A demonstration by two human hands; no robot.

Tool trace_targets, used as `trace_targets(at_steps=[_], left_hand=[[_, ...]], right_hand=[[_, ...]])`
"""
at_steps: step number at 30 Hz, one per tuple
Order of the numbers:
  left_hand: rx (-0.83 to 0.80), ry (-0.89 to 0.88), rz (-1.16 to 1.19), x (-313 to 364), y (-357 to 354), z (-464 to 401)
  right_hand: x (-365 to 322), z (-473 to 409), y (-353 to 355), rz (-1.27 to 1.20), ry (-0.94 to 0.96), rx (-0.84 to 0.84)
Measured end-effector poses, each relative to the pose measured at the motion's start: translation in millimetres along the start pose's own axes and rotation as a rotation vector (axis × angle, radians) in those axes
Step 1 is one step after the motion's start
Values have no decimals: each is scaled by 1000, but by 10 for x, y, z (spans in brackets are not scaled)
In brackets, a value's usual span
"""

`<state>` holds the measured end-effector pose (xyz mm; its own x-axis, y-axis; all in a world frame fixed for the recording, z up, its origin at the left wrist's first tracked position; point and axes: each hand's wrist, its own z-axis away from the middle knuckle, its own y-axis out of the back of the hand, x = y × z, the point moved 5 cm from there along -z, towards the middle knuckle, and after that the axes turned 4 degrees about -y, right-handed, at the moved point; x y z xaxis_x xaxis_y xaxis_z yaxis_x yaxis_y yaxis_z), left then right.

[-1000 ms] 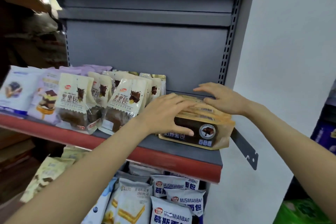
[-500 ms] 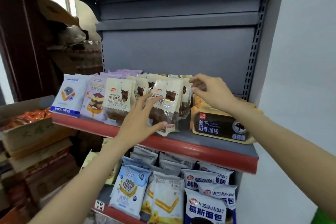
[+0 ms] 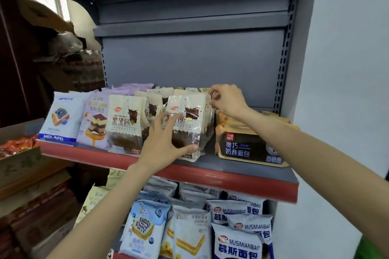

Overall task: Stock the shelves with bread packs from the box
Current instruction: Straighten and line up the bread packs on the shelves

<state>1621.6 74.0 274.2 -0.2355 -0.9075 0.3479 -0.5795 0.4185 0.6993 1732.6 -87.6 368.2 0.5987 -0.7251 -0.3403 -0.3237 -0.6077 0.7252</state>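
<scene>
Bread packs are mostly up on the red-edged shelf (image 3: 210, 176) already, so this looks like the tidy-up part of stocking: squaring a row, not carrying new stock in. No box of bread is clearly in view; the cardboard box (image 3: 19, 157) at the far left holds orange packets, and I can't tell if it's the one meant.

The pack being fussed with is the front chocolate bread pack (image 3: 187, 124), standing upright near the middle of the shelf with more of the same kind lined up behind it. Just right of it sits a flat stack of tan and dark packs (image 3: 248, 145), near but not quite touching as far as I can see. To the left are another chocolate pack (image 3: 124, 122), a purple one (image 3: 94, 120) and a blue-and-white one (image 3: 61, 120).

Left hand (image 3: 166, 139): fingers spread wide and fairly straight, palm against the front of that pack, thumb hooked under its lower edge. More steadying than grabbing.

Right hand (image 3: 227, 101): fingers curled, pinching the top right corner of the same row of packs.

My guess for next: nudge the row upright and flush with its neighbours, then let go gently. The packs are floppy and slick, so releasing too fast could tip the whole row forward off the edge.
</scene>
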Motion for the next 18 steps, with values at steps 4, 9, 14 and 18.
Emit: trace_targets(at_steps=[4, 9, 14, 18], left_hand=[[23, -6, 72, 26, 28, -8], [8, 21, 109, 44, 17, -93], [-21, 15, 71, 90, -55, -134], [88, -64, -28, 108, 44, -180]], right_hand=[[115, -47, 55, 3, -22, -26], [134, -53, 29, -201, -29, -189], [168, -64, 85, -242, 7, -265], [240, -191, 219, -149, 117, -246]])
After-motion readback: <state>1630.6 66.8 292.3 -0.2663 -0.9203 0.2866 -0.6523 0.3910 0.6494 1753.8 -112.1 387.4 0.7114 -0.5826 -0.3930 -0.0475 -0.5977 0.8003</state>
